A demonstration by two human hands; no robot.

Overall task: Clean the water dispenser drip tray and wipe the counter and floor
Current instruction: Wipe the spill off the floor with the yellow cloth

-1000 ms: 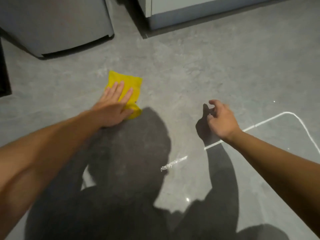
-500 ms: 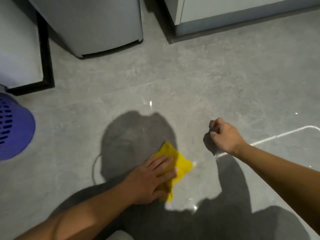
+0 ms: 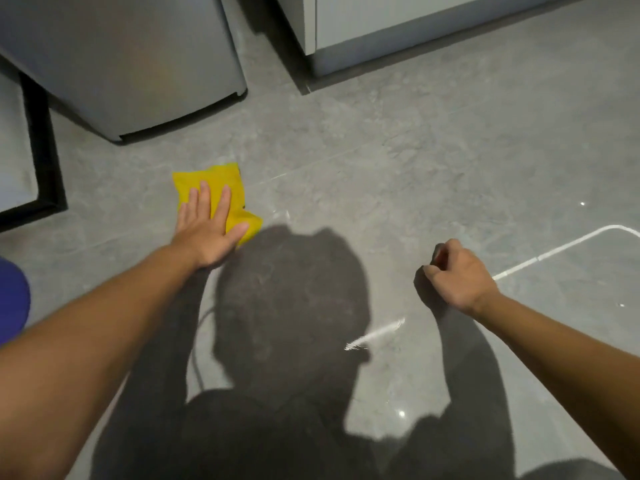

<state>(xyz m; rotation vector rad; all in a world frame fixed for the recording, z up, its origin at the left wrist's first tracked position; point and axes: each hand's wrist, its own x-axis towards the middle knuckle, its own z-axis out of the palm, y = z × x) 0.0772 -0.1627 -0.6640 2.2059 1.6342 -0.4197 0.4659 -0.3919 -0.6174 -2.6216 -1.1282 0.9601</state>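
A yellow cloth is pressed flat on the grey floor by the outspread left hand, its long axis slanting toward lower right. The right hand is clenched, empty.

Yellow cloth; grey marbled floor; purple bin.

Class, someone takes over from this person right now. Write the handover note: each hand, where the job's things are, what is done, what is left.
Left hand: flat, fingers spread, pressing the yellow cloth onto the grey floor, in front of the grey appliance.
Right hand: loosely curled, empty as far as can be seen, braced near the floor.
Done: cannot tell from this view.
Left: a white streak near the right arm; drip tray and counter out of view, so check both.
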